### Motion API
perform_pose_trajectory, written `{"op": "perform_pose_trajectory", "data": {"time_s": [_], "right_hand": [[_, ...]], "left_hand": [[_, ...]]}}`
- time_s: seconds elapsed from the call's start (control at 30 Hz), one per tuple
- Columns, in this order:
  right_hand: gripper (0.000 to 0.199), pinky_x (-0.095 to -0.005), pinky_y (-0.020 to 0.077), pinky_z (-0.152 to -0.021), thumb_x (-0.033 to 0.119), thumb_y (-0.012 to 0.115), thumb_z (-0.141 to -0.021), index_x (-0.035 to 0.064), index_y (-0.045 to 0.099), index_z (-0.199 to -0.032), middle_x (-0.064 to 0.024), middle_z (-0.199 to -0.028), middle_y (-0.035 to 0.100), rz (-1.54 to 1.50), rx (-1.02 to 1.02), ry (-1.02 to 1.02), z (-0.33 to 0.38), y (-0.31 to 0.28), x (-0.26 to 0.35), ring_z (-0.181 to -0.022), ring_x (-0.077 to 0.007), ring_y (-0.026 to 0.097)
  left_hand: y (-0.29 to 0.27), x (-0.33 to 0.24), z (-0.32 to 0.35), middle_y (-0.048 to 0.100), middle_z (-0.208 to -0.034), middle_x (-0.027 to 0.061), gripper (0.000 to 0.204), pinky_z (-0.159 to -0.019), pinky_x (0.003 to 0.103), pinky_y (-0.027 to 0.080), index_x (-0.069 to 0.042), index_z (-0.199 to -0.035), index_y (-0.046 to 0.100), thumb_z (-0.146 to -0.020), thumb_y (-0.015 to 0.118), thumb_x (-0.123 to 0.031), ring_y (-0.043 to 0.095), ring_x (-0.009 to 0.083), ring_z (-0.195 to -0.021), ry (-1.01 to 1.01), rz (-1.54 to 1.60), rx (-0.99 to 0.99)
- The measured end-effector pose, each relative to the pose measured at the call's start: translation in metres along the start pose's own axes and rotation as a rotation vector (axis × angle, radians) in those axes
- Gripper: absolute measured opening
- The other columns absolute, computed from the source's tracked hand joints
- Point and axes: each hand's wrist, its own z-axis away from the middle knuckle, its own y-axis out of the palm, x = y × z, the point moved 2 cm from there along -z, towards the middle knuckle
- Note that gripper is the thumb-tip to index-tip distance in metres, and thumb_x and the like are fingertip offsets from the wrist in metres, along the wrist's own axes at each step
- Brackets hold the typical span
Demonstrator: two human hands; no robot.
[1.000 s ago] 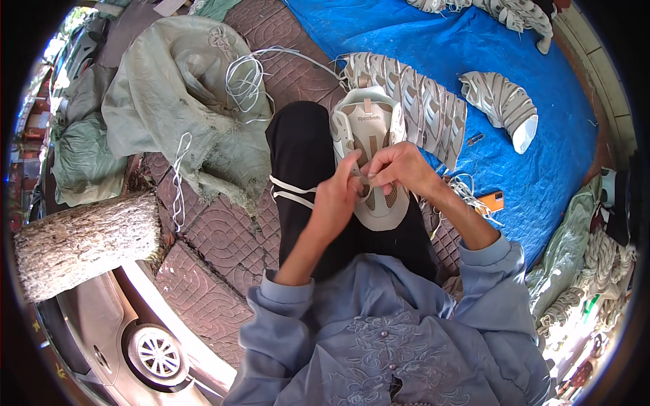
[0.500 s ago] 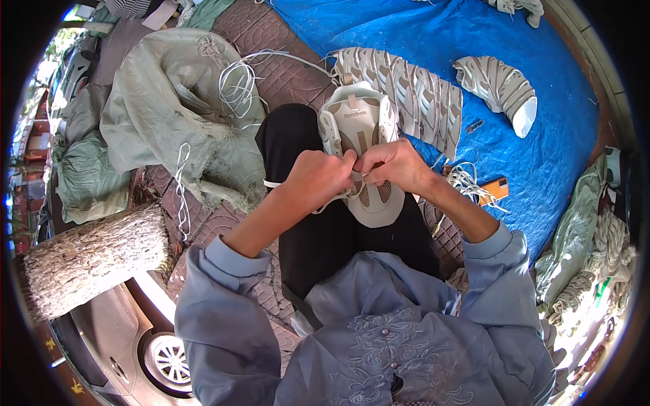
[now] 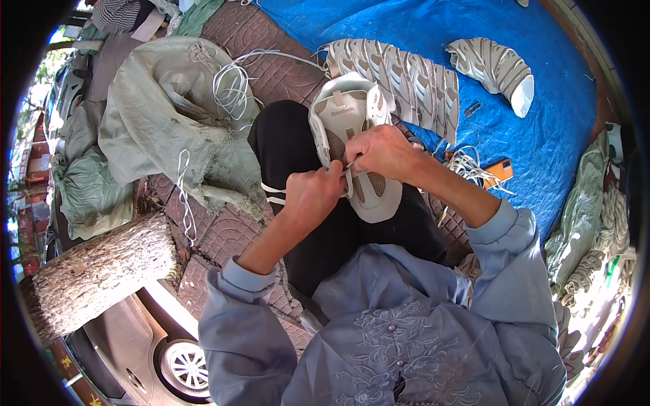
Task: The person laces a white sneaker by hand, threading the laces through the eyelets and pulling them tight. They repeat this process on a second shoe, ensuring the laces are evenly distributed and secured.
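Observation:
A beige and white shoe upper (image 3: 338,122) rests across my black-trousered knees, its toe end toward me. My left hand (image 3: 315,195) is closed at the left edge of the lacing gap, thumb and forefinger pinched. My right hand (image 3: 384,154) is closed over the gap from the right, its fingertips close to the left ones. A white shoelace (image 3: 349,183) runs between the two hands and down beside the left fingers. The fingertips partly hide the eyelets and the lace ends.
Nested shoe uppers lie in a row (image 3: 406,84) and a curved stack (image 3: 493,73) on a blue tarp (image 3: 535,155). Near them are loose white laces (image 3: 468,168), an orange phone (image 3: 500,173) and a small dark tool (image 3: 472,109). Left are a pale sack (image 3: 156,115) and a log (image 3: 105,271).
My left hand has drawn down and left from the lacing gap. My right hand has shifted left and up over the shoe upper. The whole view has tilted slightly.

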Motion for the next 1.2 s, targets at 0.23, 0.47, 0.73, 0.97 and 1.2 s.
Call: {"op": "perform_pose_trajectory", "data": {"time_s": [0.23, 0.47, 0.73, 0.97, 1.2], "right_hand": [[0.011, -0.0269, 0.0437, -0.052, 0.009, 0.063, -0.057, 0.0046, 0.062, -0.067, -0.0051, -0.06, 0.059, -0.228, 0.06, 0.16, -0.004, -0.012, 0.005, -0.054, -0.0141, 0.056], [0.009, -0.0219, 0.0433, -0.056, 0.003, 0.061, -0.058, 0.0007, 0.061, -0.066, -0.0055, -0.066, 0.061, -0.539, 0.144, 0.295, -0.002, -0.008, -0.004, -0.061, -0.0072, 0.055], [0.011, -0.0236, 0.0457, -0.061, 0.006, 0.065, -0.059, 0.0005, 0.057, -0.065, -0.0053, -0.075, 0.064, -0.24, 0.116, 0.137, 0.005, -0.01, 0.002, -0.067, -0.0111, 0.059], [0.015, -0.0282, 0.0459, -0.059, 0.01, 0.066, -0.057, 0.0031, 0.056, -0.065, -0.0042, -0.068, 0.059, -0.133, 0.024, -0.035, 0.006, -0.005, 0.005, -0.064, -0.0176, 0.059], [0.004, -0.0393, 0.044, -0.053, 0.011, 0.056, -0.062, 0.0073, 0.057, -0.062, -0.0096, -0.061, 0.057, 0.325, 0.14, -0.133, -0.009, -0.001, 0.016, -0.06, -0.0274, 0.058]], "left_hand": [[-0.005, -0.007, -0.001, 0.055, -0.053, 0.0086, 0.029, -0.043, 0.038, 0.044, -0.007, -0.076, 0.045, -0.064, 0.066, -0.022, 0.057, 0.0279, -0.049, -0.093, 0.04, 0.026], [-0.005, 0.007, -0.004, 0.056, -0.054, 0.0112, 0.03, -0.046, 0.04, 0.045, -0.006, -0.079, 0.046, -0.069, 0.067, -0.026, 0.058, 0.0306, -0.053, -0.031, 0.163, 0.117], [0.002, -0.007, -0.005, 0.057, -0.055, 0.0114, 0.032, -0.045, 0.038, 0.045, -0.006, -0.079, 0.046, -0.069, 0.067, -0.028, 0.059, 0.0294, -0.052, -0.121, 0.13, 0.097], [0.003, -0.009, -0.001, 0.058, -0.056, 0.0093, 0.033, -0.041, 0.035, 0.044, -0.005, -0.079, 0.045, -0.067, 0.068, -0.027, 0.058, 0.0262, -0.05, -0.065, 0.047, 0.097], [0.011, -0.003, 0.006, 0.053, -0.051, 0.0048, 0.03, -0.039, 0.031, 0.043, -0.007, -0.077, 0.045, -0.068, 0.067, -0.026, 0.056, 0.0207, -0.045, 0.023, -0.007, -0.067]]}}
